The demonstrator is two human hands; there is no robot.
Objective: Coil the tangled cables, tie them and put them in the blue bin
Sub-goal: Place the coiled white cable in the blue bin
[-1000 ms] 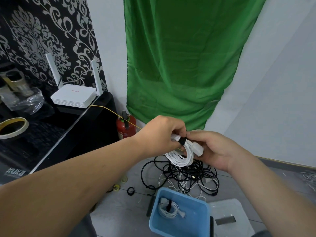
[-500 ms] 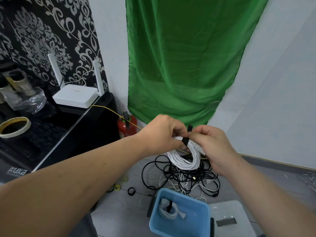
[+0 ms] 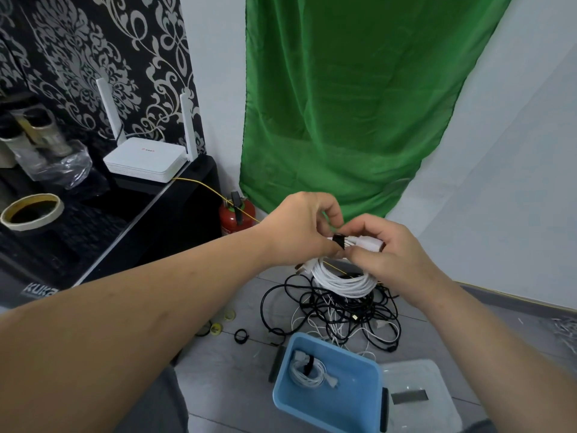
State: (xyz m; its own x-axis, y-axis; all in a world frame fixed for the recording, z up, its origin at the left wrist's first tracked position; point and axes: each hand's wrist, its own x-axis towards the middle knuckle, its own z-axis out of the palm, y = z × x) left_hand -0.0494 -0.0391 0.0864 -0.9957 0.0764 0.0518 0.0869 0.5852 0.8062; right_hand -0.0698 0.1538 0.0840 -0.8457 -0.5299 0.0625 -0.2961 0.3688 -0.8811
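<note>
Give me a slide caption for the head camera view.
Left hand and right hand hold a coiled white cable, black tie around it, above the tangled pile.

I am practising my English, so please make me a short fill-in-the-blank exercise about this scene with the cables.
1. The left hand and the right hand hold a coil of ___ cable bound by a black tie.
2. The blue bin already contains ___ tied coil.
3. The tangled cables lie on the ___.
4. The cloth on the wall is ___.
Missing words: white; one; floor; green.
</note>
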